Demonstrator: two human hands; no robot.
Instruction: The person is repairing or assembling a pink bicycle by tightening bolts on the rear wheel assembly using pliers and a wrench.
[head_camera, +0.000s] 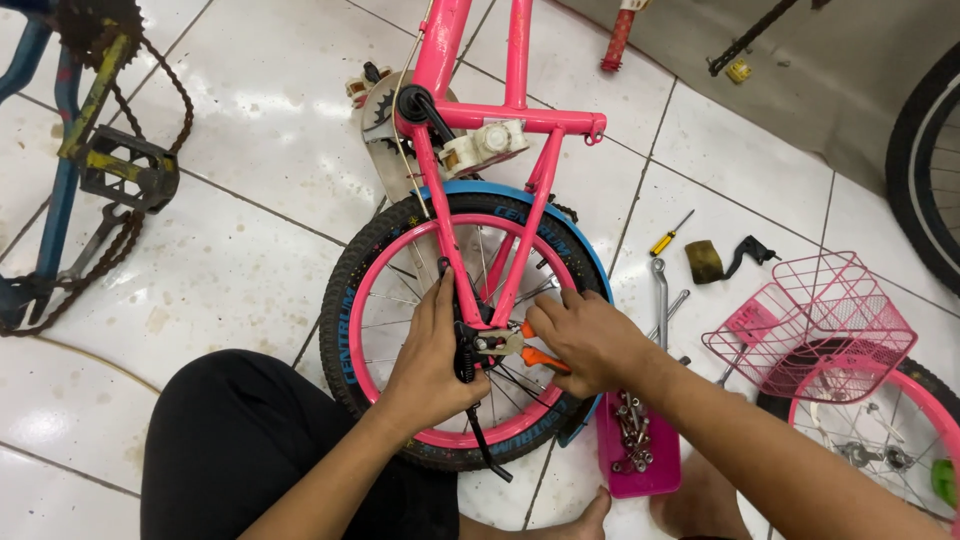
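Note:
A small pink bicycle frame (520, 120) lies on the tiled floor with its rear wheel (395, 250), pink rim and black tyre, towards me. My left hand (432, 355) rests against the wheel hub and the black kickstand (468, 385). My right hand (582, 338) grips orange-handled pliers (528, 350), whose jaws sit on the axle nut at the hub. A blue mudguard (500, 192) curves over the tyre.
A pink tray of bolts (640, 465) lies by my right forearm. Wrenches (662, 300), a yellow screwdriver (668, 238) and a black brake lever (750, 252) lie to the right. A pink wire basket (815, 325) sits on another pink wheel (880, 430). A blue bicycle with chain (85, 150) is at left.

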